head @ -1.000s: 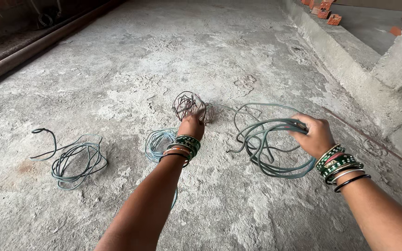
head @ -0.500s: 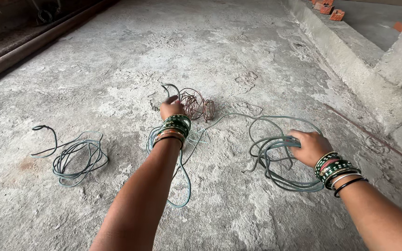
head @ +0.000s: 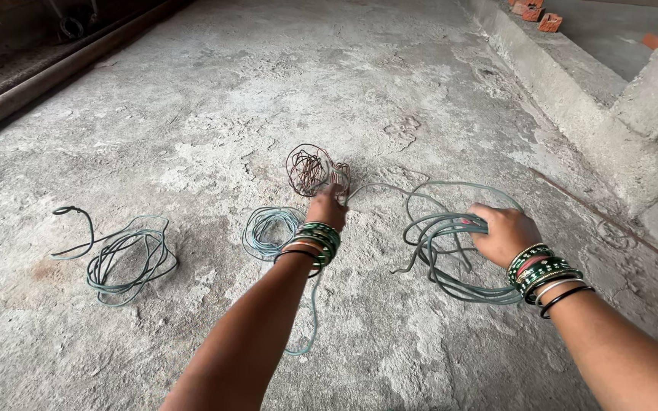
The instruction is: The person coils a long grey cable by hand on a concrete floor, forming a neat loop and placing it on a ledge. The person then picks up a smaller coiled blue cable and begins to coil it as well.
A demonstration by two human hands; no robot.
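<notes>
On the rough concrete floor [head: 390, 84] lie several coils of wire. At the right, the right hand [head: 501, 232] is closed over the upper strands of a big grey-green coil [head: 451, 262], gripping them; the rest of that coil rests on the floor under and around the hand. Toward the middle, the left hand [head: 327, 208] reaches to the near edge of a small rusty tangle [head: 310, 167], its fingers curled at the wire; whether they actually pinch a strand cannot be told. A grey-green strand runs from that tangle across to the big coil. Just left of the left wrist sits a small pale-blue coil [head: 268, 230], with a loose end trailing down along the forearm. Well apart at the far left lies a dark-green coil [head: 122, 262] with one end curled upward. Both wrists carry green bangles [head: 546, 272]. A concrete kerb [head: 573, 114] runs along the right, with bricks [head: 533, 14] beyond it.
</notes>
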